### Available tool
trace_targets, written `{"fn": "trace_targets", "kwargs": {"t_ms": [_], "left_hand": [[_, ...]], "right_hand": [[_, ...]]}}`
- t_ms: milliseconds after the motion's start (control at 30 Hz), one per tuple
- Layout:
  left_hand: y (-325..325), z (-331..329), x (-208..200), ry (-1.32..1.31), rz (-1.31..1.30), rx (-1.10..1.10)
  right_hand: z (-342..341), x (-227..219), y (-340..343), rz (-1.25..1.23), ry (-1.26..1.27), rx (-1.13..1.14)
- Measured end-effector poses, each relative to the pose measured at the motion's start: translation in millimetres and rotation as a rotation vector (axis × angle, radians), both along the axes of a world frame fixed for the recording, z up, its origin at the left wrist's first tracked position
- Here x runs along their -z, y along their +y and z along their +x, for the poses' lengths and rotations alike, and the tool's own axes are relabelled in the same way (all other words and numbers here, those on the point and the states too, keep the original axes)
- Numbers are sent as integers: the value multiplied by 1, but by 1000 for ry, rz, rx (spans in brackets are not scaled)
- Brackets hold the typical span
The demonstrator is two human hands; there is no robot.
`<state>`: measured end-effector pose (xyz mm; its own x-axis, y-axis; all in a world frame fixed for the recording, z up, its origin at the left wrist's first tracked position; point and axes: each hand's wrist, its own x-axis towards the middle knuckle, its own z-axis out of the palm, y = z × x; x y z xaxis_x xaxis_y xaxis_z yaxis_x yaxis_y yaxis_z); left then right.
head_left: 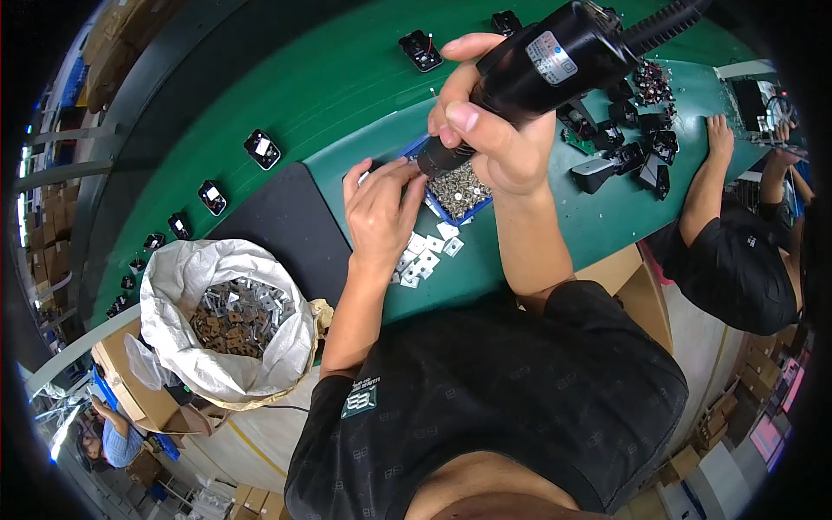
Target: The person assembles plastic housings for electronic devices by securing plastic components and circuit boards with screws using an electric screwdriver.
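My right hand (511,147) is wrapped round a black electric screwdriver (520,74), held tilted with its cable end up at the right and its nose down at the left. My left hand (381,204) has its fingertips pinched together at the screwdriver's nose. What they hold there, if anything, is hidden. Below the nose lies a blue tray (476,211) filled with small metal screws (458,186), partly covered by my hands. Several flat silver plates (420,258) with holes are scattered on the green table (468,276) beside my left wrist.
A white sack (169,321) of metal parts stands at the left, by a black mat (286,225). Black housings (262,149) sit along the green belt (321,104); more black parts (633,156) are piled at the right. Close by at the right, a co-worker's arm (706,186) rests on the table.
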<state>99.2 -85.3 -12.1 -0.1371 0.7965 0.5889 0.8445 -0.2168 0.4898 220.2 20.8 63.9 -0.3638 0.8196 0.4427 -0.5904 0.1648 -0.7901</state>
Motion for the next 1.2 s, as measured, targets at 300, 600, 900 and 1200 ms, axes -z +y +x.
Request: {"fn": "trace_targets", "kwargs": {"t_ms": [300, 600, 900, 1200], "left_hand": [[-6, -5, 2, -157, -43, 23], [-7, -9, 7, -106, -15, 45], [-8, -7, 8, -104, 17, 33], [-9, -11, 14, -92, 84, 37]], "right_hand": [[-4, 1, -2, 36, -29, -3], [-2, 2, -3, 21, 71, -29], [-2, 1, -2, 3, 47, -58], [-4, 5, 0, 4, 76, -119]]}}
